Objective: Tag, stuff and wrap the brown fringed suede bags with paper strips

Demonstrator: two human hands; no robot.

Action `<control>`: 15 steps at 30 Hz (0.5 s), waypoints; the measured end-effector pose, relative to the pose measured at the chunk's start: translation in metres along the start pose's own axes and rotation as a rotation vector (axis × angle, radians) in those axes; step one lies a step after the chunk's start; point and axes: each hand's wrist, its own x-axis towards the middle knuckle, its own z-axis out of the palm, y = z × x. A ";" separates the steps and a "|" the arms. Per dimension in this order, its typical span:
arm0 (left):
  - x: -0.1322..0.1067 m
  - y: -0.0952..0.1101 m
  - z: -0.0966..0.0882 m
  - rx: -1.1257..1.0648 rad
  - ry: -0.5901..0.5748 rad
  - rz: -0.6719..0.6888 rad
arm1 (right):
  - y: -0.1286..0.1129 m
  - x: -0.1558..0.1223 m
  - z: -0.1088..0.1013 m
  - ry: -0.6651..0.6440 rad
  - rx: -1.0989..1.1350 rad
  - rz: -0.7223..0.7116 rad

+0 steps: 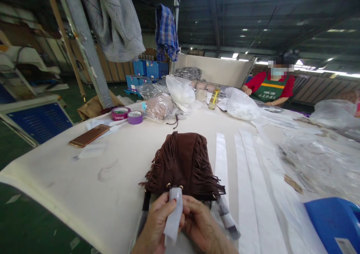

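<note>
One white strip (174, 211) pinched in left hand (157, 220); right hand (198, 220) bunched at its edge, perhaps steadying, grip unclear | brown fringed bag (184, 160), lower-centre frame on tabletop (112, 194), gold rings (168, 186) nearest, seemingly for reach

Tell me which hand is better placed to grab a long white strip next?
Probably the right hand: the long white strips lie on its side, and the left hand has its thumb across the small white piece.
</note>
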 end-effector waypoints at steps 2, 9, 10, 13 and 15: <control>0.001 -0.003 0.000 0.066 0.022 0.020 | -0.001 -0.001 0.001 0.010 -0.017 -0.041; 0.001 -0.008 -0.001 0.041 0.170 0.028 | 0.004 0.007 0.003 0.211 -0.199 -0.053; 0.001 -0.008 0.000 0.006 0.205 0.016 | 0.005 0.007 0.003 0.200 -0.196 -0.056; 0.002 -0.008 0.004 -0.105 0.295 0.013 | 0.007 0.006 0.002 0.196 -0.164 -0.058; 0.003 -0.009 0.007 -0.184 0.348 -0.035 | 0.007 0.005 0.002 0.194 -0.129 -0.049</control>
